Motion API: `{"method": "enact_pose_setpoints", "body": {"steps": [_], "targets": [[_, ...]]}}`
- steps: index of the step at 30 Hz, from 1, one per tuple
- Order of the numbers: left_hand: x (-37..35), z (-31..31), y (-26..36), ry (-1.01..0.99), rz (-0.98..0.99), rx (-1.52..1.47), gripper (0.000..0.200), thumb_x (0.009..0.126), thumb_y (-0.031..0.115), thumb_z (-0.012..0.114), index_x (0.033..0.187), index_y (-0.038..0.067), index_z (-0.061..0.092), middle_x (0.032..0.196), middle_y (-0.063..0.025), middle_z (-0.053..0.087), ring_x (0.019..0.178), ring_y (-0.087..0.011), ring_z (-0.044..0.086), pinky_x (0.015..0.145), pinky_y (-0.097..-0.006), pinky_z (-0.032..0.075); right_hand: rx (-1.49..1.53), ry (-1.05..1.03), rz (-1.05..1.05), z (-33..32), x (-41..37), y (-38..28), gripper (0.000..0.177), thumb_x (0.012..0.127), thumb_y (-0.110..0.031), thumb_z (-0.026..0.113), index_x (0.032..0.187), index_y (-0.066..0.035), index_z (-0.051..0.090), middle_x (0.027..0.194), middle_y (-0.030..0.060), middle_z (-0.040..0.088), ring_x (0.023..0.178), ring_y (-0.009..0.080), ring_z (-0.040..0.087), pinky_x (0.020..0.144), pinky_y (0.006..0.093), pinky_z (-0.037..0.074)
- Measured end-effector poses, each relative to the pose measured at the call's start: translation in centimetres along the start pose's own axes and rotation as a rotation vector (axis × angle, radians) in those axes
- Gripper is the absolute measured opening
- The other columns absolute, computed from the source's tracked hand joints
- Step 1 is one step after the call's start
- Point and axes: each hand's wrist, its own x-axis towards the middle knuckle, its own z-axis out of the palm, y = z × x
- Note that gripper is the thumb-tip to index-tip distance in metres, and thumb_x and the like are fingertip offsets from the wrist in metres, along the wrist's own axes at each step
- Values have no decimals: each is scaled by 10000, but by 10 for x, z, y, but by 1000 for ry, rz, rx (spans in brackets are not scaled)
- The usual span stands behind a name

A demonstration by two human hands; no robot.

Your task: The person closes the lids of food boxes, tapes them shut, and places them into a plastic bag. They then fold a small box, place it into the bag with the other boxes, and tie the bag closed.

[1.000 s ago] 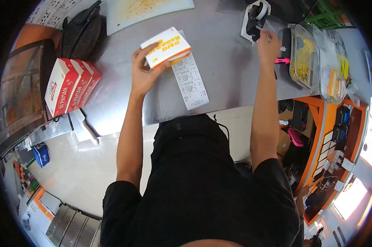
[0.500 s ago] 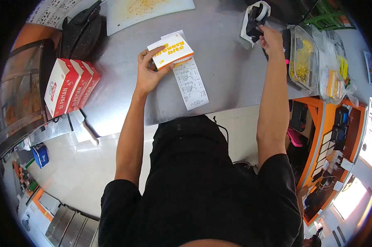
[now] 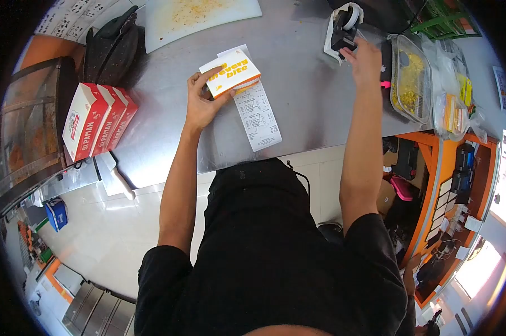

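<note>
My left hand (image 3: 204,103) grips a small white and orange food box (image 3: 230,74) with yellow lettering on its lid, thumb at the near side and fingers over the top. Beneath the box, a long printed receipt (image 3: 258,119) lies on the metal counter, partly covered. At the upper right, my right hand (image 3: 365,59) is at the near edge of a black tape dispenser (image 3: 342,35) holding a pale roll. Its thumb and forefinger appear apart; any tape between them is too small to make out.
Several red and white boxes (image 3: 87,123) stand at the left, near a knife (image 3: 118,178) at the counter edge. A white cutting board (image 3: 200,19) with crumbs lies at the back. A clear tub (image 3: 411,84) of yellow food and plastic bags (image 3: 452,106) are at the right.
My right hand has shifted slightly at the dispenser, and its forearm has swung a little left. My left hand keeps its hold on the food box. The view has tilted slightly.
</note>
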Motion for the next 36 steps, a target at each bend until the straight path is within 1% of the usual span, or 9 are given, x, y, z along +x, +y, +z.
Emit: {"method": "enact_pose_setpoints", "body": {"steps": [5,9,14,21,24,27,29,31,36], "targets": [[0,0,0,9,10,19,639,761,71,880,1338,148,616,1336,-103,337,1267,-256,510,1081,-408,533,-291,104,-324,-18,10,85,249,931,-194,638,972,50,663,1104,171,643,1179,273,567,849,392,537],[1,1,3,4,-6,-6,642,767,66,878,1346,134,610,1362,-110,333,1269,-264,523,1085,-406,530,-733,195,-588,-12,-15,76,259,910,-206,643,937,47,689,1185,203,617,1235,309,525,1007,441,449],[0,5,9,-1,12,-90,603,797,107,862,1353,124,629,1323,-95,493,1262,-242,536,1095,-391,475,-1068,223,-518,-6,-16,51,251,897,-221,638,943,9,726,1293,170,530,1205,359,501,961,459,475],[-1,5,7,11,35,-105,591,803,93,853,1349,103,628,1314,-91,521,1252,-242,550,1091,-384,472,-1369,340,-419,11,-26,31,310,838,-274,685,971,-1,746,1292,150,513,1171,395,437,942,510,422],[-4,6,4,16,39,-106,592,798,61,849,1345,84,622,1320,-95,496,1253,-243,553,1086,-379,485,-1404,303,-343,4,-38,49,265,836,-259,687,952,-30,753,1268,143,523,1178,388,419,953,519,393],[-1,3,2,40,56,-83,586,800,31,840,1340,58,614,1329,-104,482,1244,-243,565,1063,-369,512,-1094,330,-682,4,-69,64,165,828,-204,710,928,-80,751,1185,127,546,1151,369,440,951,511,391],[1,4,13,47,11,-32,568,827,66,824,1354,64,613,1310,-110,563,1223,-226,578,1050,-347,487,-800,24,-893,11,-106,69,97,818,-126,734,913,-110,738,1088,117,558,1067,335,500,931,467,413],[5,2,7,49,-18,-97,557,841,64,810,1358,47,604,1300,-120,603,1190,-221,607,1026,-343,505,-529,-370,-634,34,-152,66,97,823,-99,749,916,-100,721,1036,122,556,964,306,554,872,404,452],[5,0,7,27,-14,-121,559,856,45,789,1373,24,579,1284,-135,654,1139,-213,647,1010,-343,526,-472,-507,-588,74,-199,80,92,870,-137,738,922,-69,704,984,122,527,887,280,565,790,386,481]]}}
